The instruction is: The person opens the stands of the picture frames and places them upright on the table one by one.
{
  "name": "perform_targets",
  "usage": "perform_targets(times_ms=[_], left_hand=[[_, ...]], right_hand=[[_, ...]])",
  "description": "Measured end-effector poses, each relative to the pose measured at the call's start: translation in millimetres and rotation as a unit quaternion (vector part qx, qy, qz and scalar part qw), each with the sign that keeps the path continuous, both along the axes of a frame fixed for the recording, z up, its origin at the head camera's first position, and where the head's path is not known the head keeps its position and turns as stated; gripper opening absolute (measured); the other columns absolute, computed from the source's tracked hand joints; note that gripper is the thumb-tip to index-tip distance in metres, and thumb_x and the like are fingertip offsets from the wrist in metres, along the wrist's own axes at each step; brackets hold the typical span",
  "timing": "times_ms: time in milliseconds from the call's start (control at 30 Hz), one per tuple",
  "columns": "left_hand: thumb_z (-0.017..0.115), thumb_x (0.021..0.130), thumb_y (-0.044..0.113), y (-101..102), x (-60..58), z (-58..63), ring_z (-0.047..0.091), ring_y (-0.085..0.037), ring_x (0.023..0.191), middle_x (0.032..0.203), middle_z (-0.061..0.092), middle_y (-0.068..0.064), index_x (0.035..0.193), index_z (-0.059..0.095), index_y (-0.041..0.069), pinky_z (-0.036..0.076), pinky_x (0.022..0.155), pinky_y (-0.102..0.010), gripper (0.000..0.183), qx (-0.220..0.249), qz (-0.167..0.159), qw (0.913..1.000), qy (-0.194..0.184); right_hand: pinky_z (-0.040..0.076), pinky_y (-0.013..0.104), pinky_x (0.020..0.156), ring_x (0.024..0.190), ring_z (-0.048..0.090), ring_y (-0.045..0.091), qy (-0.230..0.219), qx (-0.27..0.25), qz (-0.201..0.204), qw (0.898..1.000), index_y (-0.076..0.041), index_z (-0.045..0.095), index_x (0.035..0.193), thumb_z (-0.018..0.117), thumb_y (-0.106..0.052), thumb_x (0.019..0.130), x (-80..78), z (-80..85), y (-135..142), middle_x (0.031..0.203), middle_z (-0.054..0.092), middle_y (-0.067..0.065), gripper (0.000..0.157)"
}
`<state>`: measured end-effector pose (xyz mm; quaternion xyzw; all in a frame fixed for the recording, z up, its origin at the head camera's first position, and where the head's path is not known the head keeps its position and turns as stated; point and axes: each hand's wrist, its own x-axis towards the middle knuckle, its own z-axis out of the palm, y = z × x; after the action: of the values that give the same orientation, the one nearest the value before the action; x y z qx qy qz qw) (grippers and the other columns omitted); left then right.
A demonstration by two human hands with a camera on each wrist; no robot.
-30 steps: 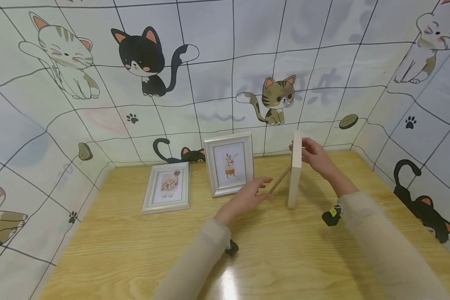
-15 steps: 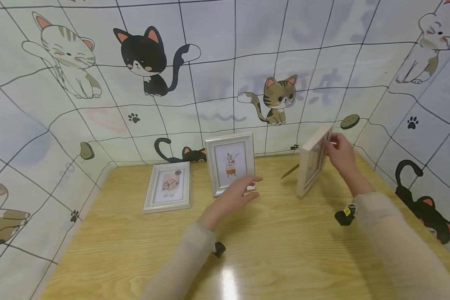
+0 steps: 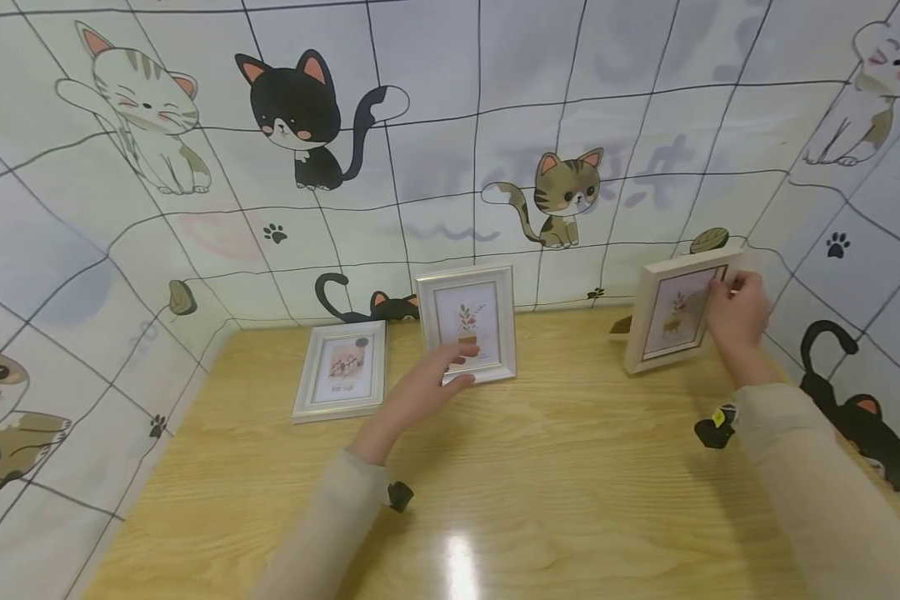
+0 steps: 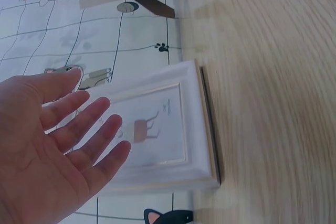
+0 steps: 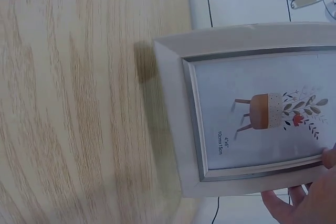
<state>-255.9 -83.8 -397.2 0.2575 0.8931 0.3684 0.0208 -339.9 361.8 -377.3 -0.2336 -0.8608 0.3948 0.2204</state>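
At the back right, my right hand grips the side edge of a cream photo frame, thumb over its front. That frame stands tilted toward me with a brown stand leg behind it and a potted-plant print inside. In the right wrist view its lower corner is close over the table. My left hand hangs with fingers spread and holds nothing. Behind it stands a white photo frame with gold trim and a similar plant print, partly covered by the fingers in the left wrist view.
A third white frame with a flower print lies on the wooden table at the back left. A cat-patterned wall covering rises close behind the frames and along both sides.
My right hand has moved the cream frame to the right and turned its front from facing right toward me. My left hand has drawn back to the left, away from it.
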Motion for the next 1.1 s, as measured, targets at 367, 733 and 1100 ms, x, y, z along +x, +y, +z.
perform_targets(times_ms=[367,733,1100], left_hand=[[0.059,0.101,0.019,-29,1.9,-0.1,0.056,-0.027,0.128,0.141,0.058,-0.007,0.139,0.053,0.008,0.045,0.11,-0.045,0.041,0.011,0.026,0.9996,0.005],[0.059,0.1,0.018,-42,1.1,-3.6,0.057,-0.03,0.128,0.14,0.059,-0.011,0.138,0.053,0.006,0.046,0.11,-0.047,0.04,0.02,0.039,0.999,0.007],[0.059,0.101,0.018,-53,2.5,-8.3,0.057,-0.031,0.127,0.139,0.06,-0.011,0.138,0.053,0.006,0.046,0.109,-0.049,0.04,0.026,0.055,0.9982,-0.004]], right_hand=[[0.041,0.054,0.101,0.125,0.046,0.042,-0.043,0.0,-0.024,0.999,0.003,0.032,0.147,0.035,-0.034,0.106,0.3,-0.6,23,0.139,0.047,0.028,0.056],[0.042,0.056,0.094,0.121,0.048,0.046,-0.061,0.013,-0.016,0.998,0.005,0.034,0.145,0.035,-0.036,0.105,3.7,-2.3,26,0.136,0.048,0.031,0.057],[0.043,0.059,0.09,0.117,0.047,0.048,-0.078,0.055,0.024,0.995,0.009,0.028,0.148,0.029,-0.034,0.107,7.1,-3.9,18,0.136,0.046,0.036,0.059]])
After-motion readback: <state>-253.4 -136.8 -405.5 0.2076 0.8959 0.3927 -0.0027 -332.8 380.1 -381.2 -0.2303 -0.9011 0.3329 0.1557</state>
